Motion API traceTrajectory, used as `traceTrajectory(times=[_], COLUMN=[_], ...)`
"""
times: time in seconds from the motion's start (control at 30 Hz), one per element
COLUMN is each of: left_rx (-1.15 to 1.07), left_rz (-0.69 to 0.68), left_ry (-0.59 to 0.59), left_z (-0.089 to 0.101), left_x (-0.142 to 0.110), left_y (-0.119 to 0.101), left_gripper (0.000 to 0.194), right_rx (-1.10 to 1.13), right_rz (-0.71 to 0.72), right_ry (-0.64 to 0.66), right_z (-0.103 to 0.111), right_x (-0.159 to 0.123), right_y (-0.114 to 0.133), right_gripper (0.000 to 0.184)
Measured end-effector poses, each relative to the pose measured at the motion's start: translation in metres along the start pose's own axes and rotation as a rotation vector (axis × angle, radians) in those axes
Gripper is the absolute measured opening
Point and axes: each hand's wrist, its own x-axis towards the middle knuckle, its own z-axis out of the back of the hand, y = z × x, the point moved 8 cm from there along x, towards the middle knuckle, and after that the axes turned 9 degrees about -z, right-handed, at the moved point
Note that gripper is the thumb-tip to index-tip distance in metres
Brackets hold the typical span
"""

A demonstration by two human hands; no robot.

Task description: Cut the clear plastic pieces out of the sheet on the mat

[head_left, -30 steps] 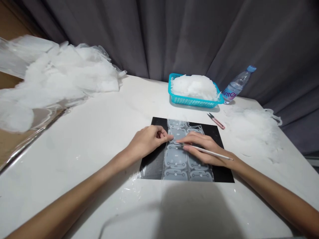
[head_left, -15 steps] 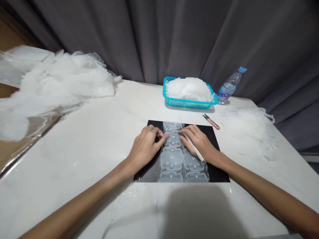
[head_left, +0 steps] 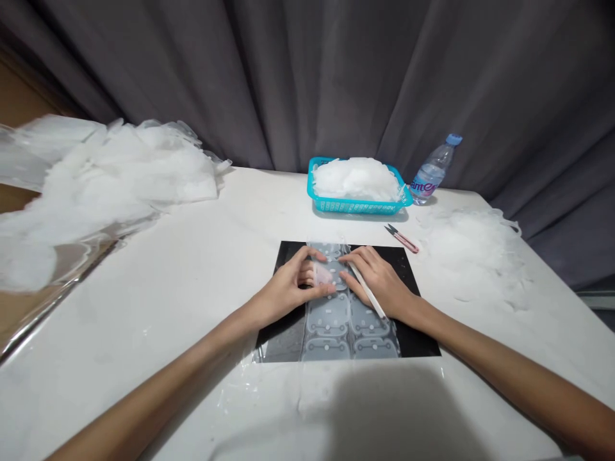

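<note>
A translucent moulded sheet with rows of rounded rectangular panels lies on a black mat. My left hand is at the sheet's left edge, thumb and index finger on top. Its other fingers show through the clear material, curled beneath a panel. My right hand rests over the right row, fingertips on the sheet. A slim white stick-like tool lies along that hand, slanting from the fingers toward the wrist; its tip is hard to make out.
A blue basket heaped with white pieces stands at the back, beside a water bottle. Thread snips lie behind the mat. Piles of translucent pieces are at the left and right. A grey curtain hangs behind.
My left hand has opened from a pinch, with its fingers now under the sheet's left edge and its thumb lower. My right hand stays nearly in place. The view has shifted slightly.
</note>
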Motion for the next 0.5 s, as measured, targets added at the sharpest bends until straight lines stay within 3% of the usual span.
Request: traceTrajectory(times=[0.1, 0.23, 0.5], left_rx=[0.082, 0.201, -0.064], left_rz=[-0.026, -0.022, -0.048], left_ry=[0.038, -0.018, -0.130], left_z=[-0.005, -0.005, 0.000], left_x=[0.001, 0.005, 0.010], left_y=[-0.002, 0.000, 0.002], left_gripper=[0.043, 0.039, 0.034], right_rx=[-0.011, -0.022, -0.040], right_rz=[-0.019, -0.019, -0.132], right_ry=[-0.011, -0.032, -0.016], right_z=[-0.001, 0.002, 0.000], right_x=[0.000, 0.001, 0.000], right_y=[-0.002, 0.000, -0.011], right_gripper=[0.020, 0.022, 0.025])
